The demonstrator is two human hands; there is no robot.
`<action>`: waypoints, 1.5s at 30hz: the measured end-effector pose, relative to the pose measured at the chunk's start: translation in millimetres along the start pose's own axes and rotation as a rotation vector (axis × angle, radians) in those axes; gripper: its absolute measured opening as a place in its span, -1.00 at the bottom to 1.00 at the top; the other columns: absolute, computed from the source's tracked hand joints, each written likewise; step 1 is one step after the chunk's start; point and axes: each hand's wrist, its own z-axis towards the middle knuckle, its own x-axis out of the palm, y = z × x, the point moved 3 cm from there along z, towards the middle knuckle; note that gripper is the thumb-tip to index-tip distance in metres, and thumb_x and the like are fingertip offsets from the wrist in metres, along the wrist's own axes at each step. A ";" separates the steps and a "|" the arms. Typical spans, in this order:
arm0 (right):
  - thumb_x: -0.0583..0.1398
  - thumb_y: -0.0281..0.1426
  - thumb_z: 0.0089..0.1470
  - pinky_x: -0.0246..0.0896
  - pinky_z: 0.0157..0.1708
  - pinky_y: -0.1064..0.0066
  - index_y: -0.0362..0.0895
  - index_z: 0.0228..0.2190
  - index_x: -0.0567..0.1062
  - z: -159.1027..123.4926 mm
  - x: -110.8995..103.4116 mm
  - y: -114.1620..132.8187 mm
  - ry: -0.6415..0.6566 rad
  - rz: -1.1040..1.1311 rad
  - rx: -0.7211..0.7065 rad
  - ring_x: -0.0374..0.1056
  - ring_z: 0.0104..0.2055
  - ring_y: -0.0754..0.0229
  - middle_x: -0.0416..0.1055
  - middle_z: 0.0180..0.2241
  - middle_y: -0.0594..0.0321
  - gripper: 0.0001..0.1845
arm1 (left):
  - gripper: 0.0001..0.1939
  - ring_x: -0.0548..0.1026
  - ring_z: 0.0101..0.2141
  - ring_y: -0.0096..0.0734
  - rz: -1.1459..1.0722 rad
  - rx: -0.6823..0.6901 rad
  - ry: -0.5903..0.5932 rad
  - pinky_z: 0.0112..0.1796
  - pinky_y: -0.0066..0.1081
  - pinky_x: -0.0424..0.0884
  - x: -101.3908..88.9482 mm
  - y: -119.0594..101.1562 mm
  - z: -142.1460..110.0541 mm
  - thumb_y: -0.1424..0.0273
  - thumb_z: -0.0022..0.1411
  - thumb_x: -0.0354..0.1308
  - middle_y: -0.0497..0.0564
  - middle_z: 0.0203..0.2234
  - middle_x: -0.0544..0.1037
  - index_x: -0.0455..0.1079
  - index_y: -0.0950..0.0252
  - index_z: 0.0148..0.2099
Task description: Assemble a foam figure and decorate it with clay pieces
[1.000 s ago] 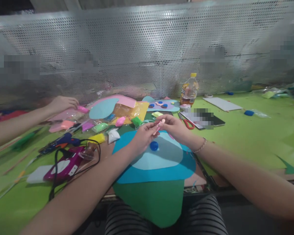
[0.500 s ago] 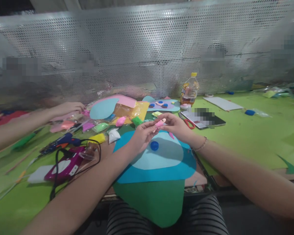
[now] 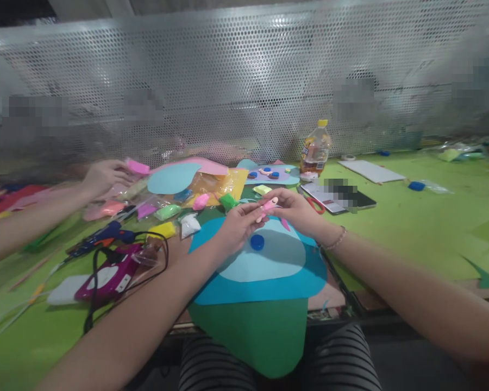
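Observation:
Above the layered paper, my left hand (image 3: 238, 221) and my right hand (image 3: 293, 210) pinch a small pink clay figure (image 3: 268, 207) between them. It has a pale, rounded end with a dark curved mark, and my fingers cover part of it. Just below my hands, a blue bottle cap (image 3: 257, 242) rests on a light blue paper shape (image 3: 248, 269). That shape lies on a larger blue paper (image 3: 215, 293), with green paper (image 3: 261, 336) beneath hanging over the table edge. A narrow pink piece (image 3: 285, 224) lies under my right hand.
At left, another person's hand (image 3: 108, 176) holds a pink piece (image 3: 137, 166). Nearby are a glue gun (image 3: 100, 238), a magenta power strip (image 3: 108, 274) with cables, and several clay packets. Red-handled scissors (image 3: 315, 205), a tablet-like device (image 3: 362, 201) and a bottle (image 3: 315, 149) stand or lie right.
The pink clay figure has turned in my fingers, showing more of its pale end and dark mark. The other person's hand has moved left and up, lifting a pink piece.

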 end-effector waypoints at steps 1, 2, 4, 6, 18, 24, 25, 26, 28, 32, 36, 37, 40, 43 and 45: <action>0.30 -0.37 -0.13 0.32 -0.25 0.34 -0.10 -0.29 0.45 -0.4 0.6 1.6 -0.006 -0.003 0.010 0.36 -0.27 0.25 0.44 -0.26 0.24 -0.73 | -0.77 0.42 -0.46 -0.55 -0.005 0.010 0.001 -0.30 -0.44 0.32 0.1 -0.2 0.3 0.37 -0.09 0.33 -0.02 -0.50 0.50 0.49 0.37 -0.33; 0.29 -0.37 -0.11 0.32 -0.24 0.33 -0.10 -0.28 0.45 -0.7 1.2 3.1 -0.014 -0.005 0.021 0.37 -0.26 0.24 0.44 -0.26 0.23 -0.73 | -0.77 0.42 -0.46 -0.55 -0.010 0.019 0.003 -0.30 -0.44 0.32 0.5 -0.6 0.4 0.38 -0.09 0.33 -0.02 -0.50 0.50 0.48 0.37 -0.33; 0.28 -0.36 -0.09 0.31 -0.24 0.33 -0.10 -0.27 0.45 -1.1 2.3 5.5 -0.030 -0.007 0.029 0.37 -0.27 0.24 0.45 -0.27 0.23 -0.74 | -0.76 0.43 -0.45 -0.55 -0.015 0.021 0.010 -0.30 -0.44 0.33 1.9 -1.2 -0.1 0.40 -0.09 0.34 -0.02 -0.49 0.50 0.48 0.36 -0.31; 0.27 -0.35 -0.07 0.31 -0.24 0.34 -0.11 -0.28 0.46 -0.9 2.9 6.1 -0.038 -0.006 0.031 0.37 -0.28 0.25 0.45 -0.30 0.24 -0.76 | -0.75 0.44 -0.44 -0.53 -0.012 0.009 0.019 -0.28 -0.42 0.34 3.2 -1.4 -1.2 0.42 -0.10 0.34 -0.02 -0.47 0.50 0.47 0.35 -0.30; 0.31 -0.33 -0.11 0.33 -0.29 0.39 -0.09 -0.26 0.47 0.2 0.0 -5.9 -0.063 0.176 0.114 0.38 -0.31 0.28 0.47 -0.32 0.27 -0.70 | -0.72 0.50 -0.33 -0.42 -0.008 -0.016 0.059 -0.15 -0.33 0.35 3.9 -0.4 -3.8 0.50 -0.12 0.34 0.02 -0.38 0.56 0.49 0.34 -0.26; 0.31 -0.36 -0.12 0.32 -0.26 0.39 -0.12 -0.22 0.46 1.6 0.0 -8.1 -0.015 0.167 0.105 0.40 -0.29 0.28 0.48 -0.31 0.25 -0.66 | -0.73 0.50 -0.32 -0.39 -0.056 -0.063 0.128 -0.19 -0.35 0.38 2.6 2.5 -1.2 0.44 -0.08 0.33 0.02 -0.37 0.53 0.47 0.35 -0.25; 0.31 -0.36 -0.11 0.32 -0.24 0.38 -0.12 -0.21 0.45 1.5 1.2 -7.5 0.005 0.155 0.103 0.40 -0.29 0.27 0.48 -0.31 0.25 -0.65 | -0.76 0.49 -0.34 -0.40 -0.065 -0.076 0.128 -0.20 -0.34 0.39 2.2 3.2 -0.7 0.39 -0.04 0.31 0.01 -0.40 0.51 0.47 0.35 -0.27; 0.30 -0.36 -0.10 0.32 -0.23 0.37 -0.12 -0.20 0.45 1.4 2.4 -6.8 0.028 0.143 0.102 0.40 -0.27 0.26 0.49 -0.30 0.24 -0.65 | -0.79 0.49 -0.37 -0.42 -0.069 -0.084 0.122 -0.21 -0.33 0.40 1.7 3.9 -0.4 0.36 0.00 0.28 -0.01 -0.44 0.50 0.46 0.35 -0.28; 0.27 -0.34 -0.06 0.31 -0.20 0.35 -0.10 -0.13 0.41 1.8 2.8 -5.6 0.070 0.116 0.095 0.39 -0.22 0.24 0.47 -0.23 0.21 -0.61 | -0.82 0.48 -0.41 -0.44 -0.066 -0.085 0.110 -0.21 -0.32 0.41 1.2 4.4 -0.3 0.34 0.05 0.25 -0.02 -0.48 0.48 0.45 0.36 -0.31; 0.05 -0.23 0.13 0.29 -0.27 0.35 -0.14 -0.16 0.38 4.9 -14.9 -7.9 -0.013 -0.259 0.104 0.36 -0.21 0.20 0.43 -0.20 0.14 -0.69 | -0.87 0.48 -0.40 -0.46 -0.091 -0.047 0.068 -0.17 -0.31 0.40 0.1 2.4 -0.7 0.41 0.09 0.21 0.03 -0.43 0.50 0.41 0.37 -0.30; 0.07 -0.23 0.08 0.15 -0.36 0.38 -0.20 -0.40 0.39 3.2 -33.6 -11.3 -0.008 -1.095 0.185 0.31 -0.30 0.13 0.40 -0.37 0.10 -0.73 | -0.93 0.46 -0.41 -0.48 -0.150 -0.023 0.002 -0.21 -0.37 0.40 -4.7 0.1 2.1 0.49 0.12 0.16 0.00 -0.51 0.44 0.35 0.38 -0.41; 0.08 -0.23 0.06 0.12 -0.40 0.40 -0.20 -0.41 0.39 1.4 -34.2 -12.7 0.051 -1.210 0.234 0.31 -0.33 0.13 0.40 -0.39 0.10 -0.74 | -0.92 0.44 -0.44 -0.52 -0.168 -0.023 -0.010 -0.26 -0.42 0.40 -6.3 -0.2 3.3 0.50 0.13 0.13 -0.02 -0.54 0.42 0.34 0.38 -0.41; 0.06 -0.29 0.05 0.01 -0.53 0.42 -0.20 -0.48 0.40 -5.0 -28.6 -14.8 0.224 -1.386 0.375 0.32 -0.43 0.15 0.39 -0.49 0.09 -0.75 | -0.92 0.33 -0.55 -0.61 -0.184 -0.051 -0.029 -0.45 -0.54 0.33 -10.2 0.2 6.3 0.47 0.19 0.07 -0.07 -0.58 0.33 0.35 0.39 -0.30; 0.05 -0.40 0.01 -0.02 -0.55 0.41 -0.22 -0.52 0.41 -7.4 -21.2 -12.3 0.297 -1.499 0.400 0.33 -0.44 0.13 0.39 -0.49 0.04 -0.80 | -0.86 0.26 -0.59 -0.64 -0.135 -0.069 -0.035 -0.53 -0.57 0.25 -10.9 0.2 6.8 0.40 0.20 0.08 -0.10 -0.57 0.29 0.33 0.38 -0.23; 0.07 -0.40 0.00 0.02 -0.53 0.42 -0.22 -0.50 0.42 -6.8 -20.4 -10.5 0.308 -1.531 0.414 0.34 -0.40 0.10 0.40 -0.44 0.01 -0.82 | -0.86 0.23 -0.61 -0.66 -0.102 -0.060 -0.039 -0.54 -0.57 0.22 -10.2 0.0 6.1 0.38 0.18 0.12 -0.12 -0.57 0.27 0.32 0.36 -0.24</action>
